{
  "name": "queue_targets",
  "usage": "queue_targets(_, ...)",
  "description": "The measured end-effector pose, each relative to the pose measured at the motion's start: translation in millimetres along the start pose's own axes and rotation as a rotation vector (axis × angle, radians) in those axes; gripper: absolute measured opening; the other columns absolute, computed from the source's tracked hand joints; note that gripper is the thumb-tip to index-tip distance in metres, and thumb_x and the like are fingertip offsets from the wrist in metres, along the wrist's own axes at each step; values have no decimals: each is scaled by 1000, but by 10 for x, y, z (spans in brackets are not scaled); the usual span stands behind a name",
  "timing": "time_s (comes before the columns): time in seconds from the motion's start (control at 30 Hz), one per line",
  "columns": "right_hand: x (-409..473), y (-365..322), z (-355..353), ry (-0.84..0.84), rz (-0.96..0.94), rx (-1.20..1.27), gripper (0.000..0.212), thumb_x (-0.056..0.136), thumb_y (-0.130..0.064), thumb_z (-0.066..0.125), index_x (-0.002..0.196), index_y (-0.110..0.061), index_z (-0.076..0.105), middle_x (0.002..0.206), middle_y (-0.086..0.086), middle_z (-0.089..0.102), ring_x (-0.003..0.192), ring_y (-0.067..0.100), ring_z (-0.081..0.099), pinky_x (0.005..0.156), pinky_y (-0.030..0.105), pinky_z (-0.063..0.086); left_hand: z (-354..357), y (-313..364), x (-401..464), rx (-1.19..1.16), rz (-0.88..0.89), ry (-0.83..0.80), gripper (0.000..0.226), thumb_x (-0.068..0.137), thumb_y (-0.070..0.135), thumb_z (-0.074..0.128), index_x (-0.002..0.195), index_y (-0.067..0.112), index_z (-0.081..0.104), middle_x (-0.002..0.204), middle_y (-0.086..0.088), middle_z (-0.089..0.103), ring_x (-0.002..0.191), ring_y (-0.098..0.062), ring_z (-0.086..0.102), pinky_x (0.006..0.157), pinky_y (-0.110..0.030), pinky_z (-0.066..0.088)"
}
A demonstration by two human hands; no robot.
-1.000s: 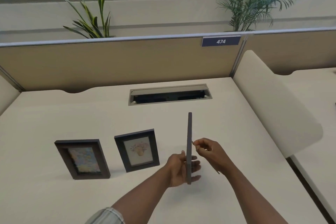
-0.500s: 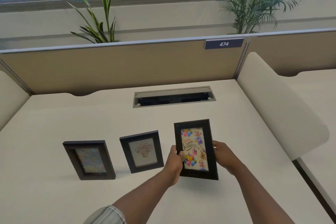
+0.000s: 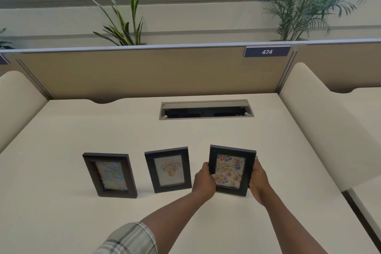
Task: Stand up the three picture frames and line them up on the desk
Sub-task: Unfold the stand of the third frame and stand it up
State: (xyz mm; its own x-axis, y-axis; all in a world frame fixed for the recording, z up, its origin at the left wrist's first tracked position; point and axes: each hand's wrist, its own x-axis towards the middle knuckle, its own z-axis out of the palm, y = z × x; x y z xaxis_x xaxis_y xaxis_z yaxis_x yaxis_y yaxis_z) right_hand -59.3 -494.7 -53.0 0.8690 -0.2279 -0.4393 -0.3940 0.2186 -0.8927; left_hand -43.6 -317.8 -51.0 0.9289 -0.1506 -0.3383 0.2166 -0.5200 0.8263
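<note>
Three dark picture frames face me in a row on the cream desk point(image 3: 206, 134). The left frame point(image 3: 110, 175) holds a blue and yellow picture and stands upright. A pale flower picture fills the middle frame point(image 3: 168, 169), which also stands by itself. On the right, the birthday frame point(image 3: 230, 170) with balloons is upright and slightly turned. My left hand point(image 3: 204, 180) grips its left edge and my right hand point(image 3: 258, 179) grips its right edge. Whether its bottom edge touches the desk I cannot tell.
A grey cable hatch point(image 3: 206, 109) is set into the desk behind the frames. A tan partition point(image 3: 144, 72) with a "474" label point(image 3: 267, 51) closes the back. Cream side dividers point(image 3: 321, 121) flank the desk, and the desk's right edge runs close to my right arm.
The third frame was edge-on to me, then turned to show its birthday picture. It has since moved lower and farther from me, level with the other two.
</note>
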Motion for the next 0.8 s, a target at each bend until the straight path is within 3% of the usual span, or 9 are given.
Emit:
queue_targets(0.13,-70,43,38,76,-2,-54,67,87,-72,14,90,-41,73,87,-11,77,82,12,72,72,30,51,-7,-27,-31,9,16,-6,37,95,2,41,128,16,47,125,-3,62,94,-6,53,59,-3,39)
queue_targets(0.2,-130,89,52,236,-7,-159,62,94,-65,13,92,-31,65,89,-3,71,82,16,65,77,34,44,-11,-53,-77,10,5,7,37,95,3,44,130,16,48,129,-2,59,99,-5,52,63,-3,38)
queue_targets(0.27,-222,216,40,491,-68,-323,45,101,-44,19,89,-21,56,94,10,66,82,25,58,79,37,40,-27,-112,-164,1,-27,46,40,95,4,48,134,13,45,132,-1,53,107,-6,50,75,-7,39)
queue_targets(0.37,-445,456,126,641,-159,-457,40,98,-36,25,80,-12,51,77,13,60,71,31,54,69,42,47,-96,-260,-320,-27,-49,127,26,92,6,52,117,14,54,112,-1,58,102,-13,54,79,-18,42)
queue_targets(0.43,-556,607,312,599,-219,-530,30,98,-27,33,76,-12,48,74,12,59,68,31,54,63,42,48,-213,-372,-415,-61,-30,189,15,90,4,51,95,17,58,90,3,60,87,-15,58,67,-13,43)
queue_targets(0.5,-604,730,577,510,-299,-598,21,96,-16,41,76,-15,48,76,12,60,67,30,53,59,38,47,-378,-481,-493,-54,0,267,18,88,5,52,84,21,58,81,7,60,80,-11,58,62,-11,43)
queue_targets(0.67,-745,908,1410,99,-581,-780,28,93,-11,48,71,-27,41,66,-7,48,64,10,48,55,25,38,-880,-799,-701,20,71,497,19,83,5,54,81,24,56,78,9,60,76,-7,57,64,-14,44)
queue_targets(0.8,-926,1028,2087,-60,-681,-858,14,90,-15,53,83,-26,54,77,-5,59,71,10,54,64,24,47,-1394,-1134,-842,-30,10,710,27,81,-1,58,78,25,54,72,13,56,70,-7,56,61,-5,40)
